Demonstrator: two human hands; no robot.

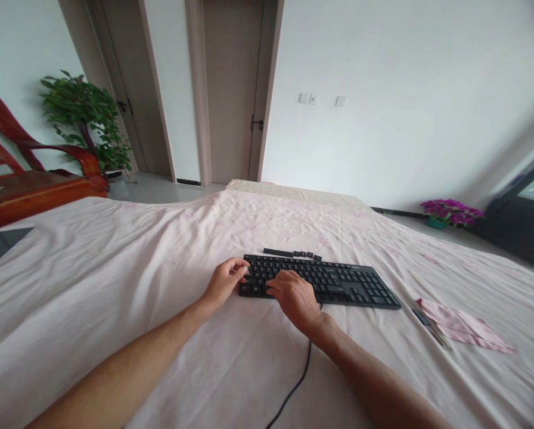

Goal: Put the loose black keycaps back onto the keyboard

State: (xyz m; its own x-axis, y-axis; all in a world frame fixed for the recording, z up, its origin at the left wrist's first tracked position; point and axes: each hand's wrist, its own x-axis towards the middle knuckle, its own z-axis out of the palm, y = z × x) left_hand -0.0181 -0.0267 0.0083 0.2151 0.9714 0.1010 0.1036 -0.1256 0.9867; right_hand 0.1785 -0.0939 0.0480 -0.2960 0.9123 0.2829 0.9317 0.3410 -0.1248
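Observation:
A black keyboard (pixel 347 285) lies on the pink patterned cloth, its cable running toward me. My left hand (pixel 226 280) is at the keyboard's left end, thumb and fingers closed on its edge. Over the front rows, my right hand (pixel 294 295) is curled with its fingertips drawn together at the keys near the left; whatever they pinch is hidden. Just behind the keyboard lie a loose long space bar keycap (pixel 278 252) and several small keycaps (pixel 309 254). The right hand covers part of the front row.
To the right, a folded pink cloth (pixel 466 328) lies beside thin tools (pixel 437 333), including what looks like tweezers. A dark flat object (pixel 3 243) rests at the left edge. Beyond are a wooden chair (pixel 39 155), a leafy plant (pixel 86 116) and purple flowers (pixel 452 211).

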